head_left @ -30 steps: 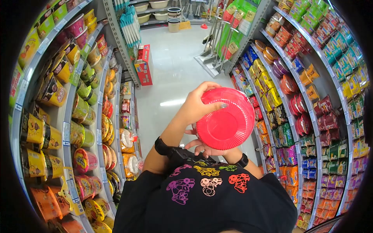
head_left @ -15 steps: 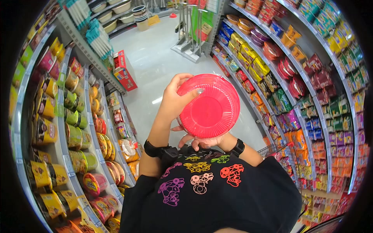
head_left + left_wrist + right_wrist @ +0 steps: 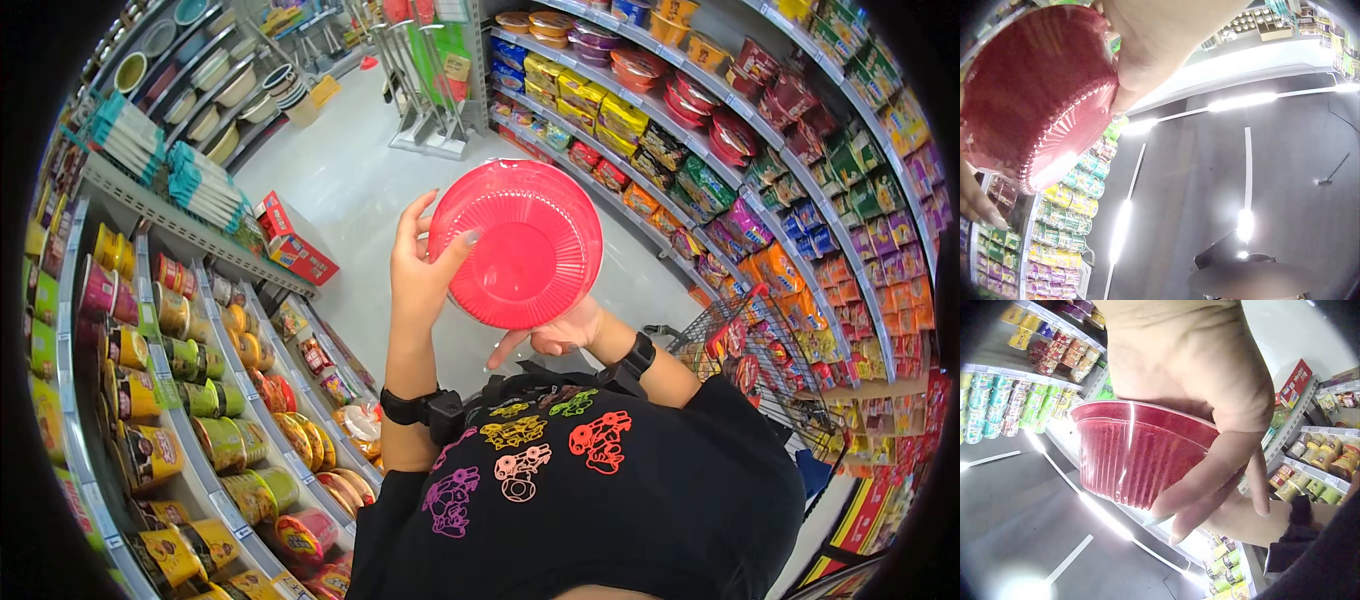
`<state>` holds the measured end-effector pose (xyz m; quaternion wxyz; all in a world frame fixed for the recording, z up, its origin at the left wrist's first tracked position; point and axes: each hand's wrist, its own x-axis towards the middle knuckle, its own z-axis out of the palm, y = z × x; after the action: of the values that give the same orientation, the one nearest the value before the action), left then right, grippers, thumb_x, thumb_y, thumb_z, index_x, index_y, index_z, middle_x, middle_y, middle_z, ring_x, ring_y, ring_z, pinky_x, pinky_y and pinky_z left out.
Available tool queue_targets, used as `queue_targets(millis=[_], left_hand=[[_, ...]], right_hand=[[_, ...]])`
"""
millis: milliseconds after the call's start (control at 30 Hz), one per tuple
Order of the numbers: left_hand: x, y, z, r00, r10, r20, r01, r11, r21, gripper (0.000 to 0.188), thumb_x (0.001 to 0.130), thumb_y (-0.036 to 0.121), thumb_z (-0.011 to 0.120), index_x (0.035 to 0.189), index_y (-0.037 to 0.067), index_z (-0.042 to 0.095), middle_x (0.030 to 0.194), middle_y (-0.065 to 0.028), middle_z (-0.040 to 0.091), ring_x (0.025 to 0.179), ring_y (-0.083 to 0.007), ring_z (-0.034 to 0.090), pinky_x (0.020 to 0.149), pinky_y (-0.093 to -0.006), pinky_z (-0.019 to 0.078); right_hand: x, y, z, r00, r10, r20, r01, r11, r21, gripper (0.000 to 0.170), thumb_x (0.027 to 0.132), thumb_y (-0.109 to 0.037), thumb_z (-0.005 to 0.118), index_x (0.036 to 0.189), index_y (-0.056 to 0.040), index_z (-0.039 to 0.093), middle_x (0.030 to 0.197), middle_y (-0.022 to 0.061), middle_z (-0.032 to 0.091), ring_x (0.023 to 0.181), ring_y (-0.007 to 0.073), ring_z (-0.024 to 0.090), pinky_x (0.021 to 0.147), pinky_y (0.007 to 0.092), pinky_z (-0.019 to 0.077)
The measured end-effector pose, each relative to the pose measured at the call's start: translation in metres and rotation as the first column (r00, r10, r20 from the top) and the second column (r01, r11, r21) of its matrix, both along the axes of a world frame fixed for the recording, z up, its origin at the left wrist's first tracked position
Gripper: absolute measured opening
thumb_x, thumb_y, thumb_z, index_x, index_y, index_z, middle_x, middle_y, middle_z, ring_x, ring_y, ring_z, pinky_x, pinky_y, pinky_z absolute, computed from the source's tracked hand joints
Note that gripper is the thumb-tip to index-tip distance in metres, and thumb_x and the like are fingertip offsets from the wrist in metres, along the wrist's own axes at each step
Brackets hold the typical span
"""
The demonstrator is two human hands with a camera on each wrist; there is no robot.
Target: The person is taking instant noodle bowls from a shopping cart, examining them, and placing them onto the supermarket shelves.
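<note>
A red, plastic-wrapped instant noodle bowl (image 3: 520,255) is held up in front of the chest, its ribbed underside facing the head camera. My left hand (image 3: 415,270) grips its left side, thumb laid on the underside and the other fingers behind the rim. From below and to the right, my right hand (image 3: 568,328) holds the lower edge, with one finger pointing out to the left. In the right wrist view the right hand's fingers (image 3: 1210,475) curl down over the ribbed wall of the bowl (image 3: 1129,456). Black straps circle both wrists.
Shelves of cup noodles (image 3: 150,450) line the left, and shelves of packet noodles (image 3: 620,120) curve along the right. A wire shopping cart (image 3: 770,360) stands at the right. Further off are a red box (image 3: 300,245), metal dustpans (image 3: 430,140) and stacked basins (image 3: 235,90).
The head view has swung to the right, bringing more of the right shelves and the shopping cart into sight. Both hands keep hold of the noodle bowl, with its underside still facing up.
</note>
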<state>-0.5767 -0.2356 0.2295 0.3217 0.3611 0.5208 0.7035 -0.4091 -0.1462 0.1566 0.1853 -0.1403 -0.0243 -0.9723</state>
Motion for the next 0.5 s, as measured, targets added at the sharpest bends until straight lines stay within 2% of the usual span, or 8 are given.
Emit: queue_targets(millis=[33,133,233,333,500], left_hand=[[0.0,0.0,0.0,1.0,0.006,-0.001,-0.006,1.0,-0.001,0.059,0.074,0.002,0.066,0.124,-0.001,0.035,0.095,-0.0083,0.054,0.081,-0.0148,0.06,0.066,-0.0245,0.0518],[0.0,0.0,0.002,0.999,0.035,0.013,-0.035,0.999,0.007,0.061,0.074,0.003,0.066,0.126,0.0,0.034,0.095,-0.0088,0.053,0.08,-0.0155,0.061,0.065,-0.0249,0.0523],[-0.002,-0.004,0.006,0.997,0.062,-0.034,-0.062,0.998,-0.001,0.064,0.074,0.003,0.066,0.128,0.002,0.032,0.096,-0.0091,0.05,0.08,-0.0164,0.061,0.066,-0.0256,0.0528],[-0.004,-0.003,0.004,0.997,0.07,-0.039,-0.069,0.997,0.043,0.068,0.074,0.004,0.067,0.13,0.003,0.029,0.097,-0.0094,0.048,0.081,-0.0171,0.061,0.066,-0.026,0.053],[-0.003,-0.001,0.001,0.994,0.095,-0.05,-0.093,0.995,0.044,0.075,0.073,0.005,0.067,0.133,0.004,0.024,0.098,-0.0098,0.047,0.083,-0.0172,0.06,0.067,-0.0263,0.0529]], right_hand=[[0.003,0.001,0.003,1.0,-0.006,0.021,0.005,0.999,0.037,0.081,0.077,-0.066,0.037,0.136,-0.0108,0.025,0.126,0.0481,0.004,0.076,0.0392,0.062,0.057,0.0319,0.0551],[0.009,0.005,0.012,0.981,-0.028,0.193,0.019,0.999,0.045,0.081,0.078,-0.066,0.035,0.139,-0.0159,0.015,0.124,0.0497,0.01,0.069,0.0453,0.06,0.045,0.0355,0.0535],[0.005,0.015,0.0,0.987,-0.161,0.029,0.153,0.971,0.182,0.079,0.079,-0.066,0.034,0.138,-0.0161,0.018,0.119,0.0506,0.02,0.067,0.0451,0.061,0.043,0.0346,0.0526],[0.006,0.025,0.004,0.991,-0.137,-0.007,0.137,0.989,0.061,0.078,0.082,-0.063,0.029,0.132,-0.0034,0.027,0.122,0.0333,0.04,0.085,0.0585,0.051,0.053,0.044,0.0537],[0.009,0.033,0.019,0.99,-0.114,0.087,0.107,0.99,0.088,0.079,0.084,-0.061,0.022,0.129,0.0045,0.027,0.113,0.0298,0.049,0.088,0.0617,0.047,0.053,0.045,0.0534]])
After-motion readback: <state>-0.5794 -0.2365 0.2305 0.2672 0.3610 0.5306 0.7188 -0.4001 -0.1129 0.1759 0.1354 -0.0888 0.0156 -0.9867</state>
